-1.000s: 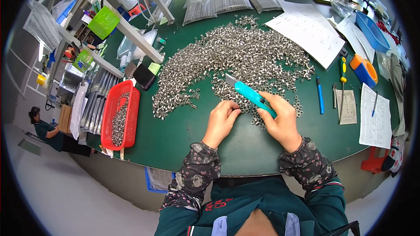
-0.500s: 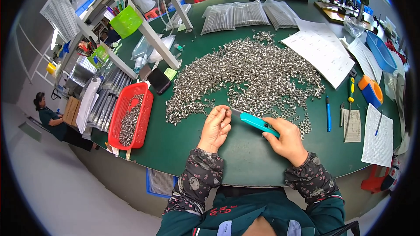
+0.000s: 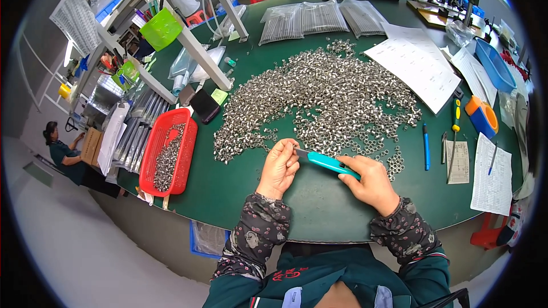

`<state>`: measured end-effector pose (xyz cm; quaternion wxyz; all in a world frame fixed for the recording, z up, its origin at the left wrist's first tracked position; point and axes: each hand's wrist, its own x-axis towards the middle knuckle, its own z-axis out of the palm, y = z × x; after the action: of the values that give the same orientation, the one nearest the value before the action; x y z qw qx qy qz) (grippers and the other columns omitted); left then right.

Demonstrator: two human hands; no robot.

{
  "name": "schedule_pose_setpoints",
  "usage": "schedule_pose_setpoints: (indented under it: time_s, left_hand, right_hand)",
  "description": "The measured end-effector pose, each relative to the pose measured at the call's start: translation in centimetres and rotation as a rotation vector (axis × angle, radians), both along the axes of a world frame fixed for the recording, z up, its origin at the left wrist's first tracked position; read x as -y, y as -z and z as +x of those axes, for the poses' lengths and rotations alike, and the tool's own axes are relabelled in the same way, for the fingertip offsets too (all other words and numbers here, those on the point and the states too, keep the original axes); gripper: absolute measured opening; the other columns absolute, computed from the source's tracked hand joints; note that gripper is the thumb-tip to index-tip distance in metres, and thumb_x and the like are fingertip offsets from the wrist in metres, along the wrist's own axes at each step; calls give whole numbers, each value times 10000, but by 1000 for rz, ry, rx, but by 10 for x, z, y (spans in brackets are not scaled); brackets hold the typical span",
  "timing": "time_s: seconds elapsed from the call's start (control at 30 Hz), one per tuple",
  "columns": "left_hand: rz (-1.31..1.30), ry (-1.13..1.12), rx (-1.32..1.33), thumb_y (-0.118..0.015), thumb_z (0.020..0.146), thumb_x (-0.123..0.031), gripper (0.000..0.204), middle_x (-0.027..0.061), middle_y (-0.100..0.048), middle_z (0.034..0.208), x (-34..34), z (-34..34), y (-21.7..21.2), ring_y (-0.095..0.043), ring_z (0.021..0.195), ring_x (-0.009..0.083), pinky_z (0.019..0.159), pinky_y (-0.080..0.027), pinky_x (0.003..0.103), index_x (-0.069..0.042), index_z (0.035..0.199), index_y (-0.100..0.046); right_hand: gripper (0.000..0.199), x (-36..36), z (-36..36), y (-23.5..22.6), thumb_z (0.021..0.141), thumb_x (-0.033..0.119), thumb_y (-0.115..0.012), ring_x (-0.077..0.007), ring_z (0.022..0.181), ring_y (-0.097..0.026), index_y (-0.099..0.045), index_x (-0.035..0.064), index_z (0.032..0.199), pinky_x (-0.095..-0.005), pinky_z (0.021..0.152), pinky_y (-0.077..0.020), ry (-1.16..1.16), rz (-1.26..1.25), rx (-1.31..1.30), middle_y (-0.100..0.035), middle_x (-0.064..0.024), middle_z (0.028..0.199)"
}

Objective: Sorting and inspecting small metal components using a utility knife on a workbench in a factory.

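Note:
My right hand point(image 3: 371, 183) is wrapped round a teal utility knife point(image 3: 326, 162), its blade pointing left. At the blade's tip, my left hand point(image 3: 278, 169) pinches a small metal ring point(image 3: 295, 145) between thumb and forefinger. The fingers mostly cover this ring, and the blade tip lies at it; whether it is inside or against the edge I cannot tell. Beyond both hands spreads a big heap of short silvery metal rings point(image 3: 319, 88). A few loose rings point(image 3: 395, 161) lie flat just past my right hand.
To the left stands a red basket point(image 3: 190, 151) partly filled with metal pieces. A shelf leg point(image 3: 204, 60) rises behind it. Right of the heap lie paper sheets point(image 3: 414, 71), a blue pen point(image 3: 426, 147), a yellow-handled screwdriver point(image 3: 456, 117) and an orange-and-blue tape roll point(image 3: 481, 116).
The knife has tilted slightly, and its blade tip sits a little closer in at my left fingertips. My left hand keeps its pinch. The whole view has shifted very slightly.

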<state>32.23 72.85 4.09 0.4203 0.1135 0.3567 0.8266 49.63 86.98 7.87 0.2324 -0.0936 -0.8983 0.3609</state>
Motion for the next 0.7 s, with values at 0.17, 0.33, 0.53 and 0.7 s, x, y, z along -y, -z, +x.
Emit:
schedule_pose_setpoints:
  time_s: [0.17,0.33,0.53,0.7]
  left_hand:
    - [-31,-21,-24,-513,880,-142,108,-4,-484,726,-1,2,-1,-335,497,28,392,-232,155,-43,900,-549]
    - [-48,-37,-52,-516,879,-152,111,-9,-480,708,-1,1,1,-333,496,25,393,-230,153,-47,884,-551]
    - [-108,-57,-96,-520,878,-161,114,-17,-472,684,-2,3,-2,-333,491,20,394,-232,150,-50,866,-549]
    - [-131,-64,-126,-533,873,-180,125,-21,-467,677,-1,2,-2,-339,494,17,397,-238,145,-62,833,-548]
  right_hand:
    - [306,0,0,1,722,150,-627,-289,657,-545,-580,96,1019,-385,571,-443,30,26,10,-541,-97,689]
    - [311,1,0,1,716,154,-632,-282,671,-545,-582,102,1018,-382,572,-446,49,79,8,-537,-90,689]
    - [322,1,0,3,706,154,-641,-270,671,-542,-585,104,1018,-381,571,-445,76,139,-6,-527,-81,683]
    - [338,2,0,3,692,140,-651,-259,678,-541,-584,99,1021,-375,571,-444,85,171,-28,-523,-77,685]
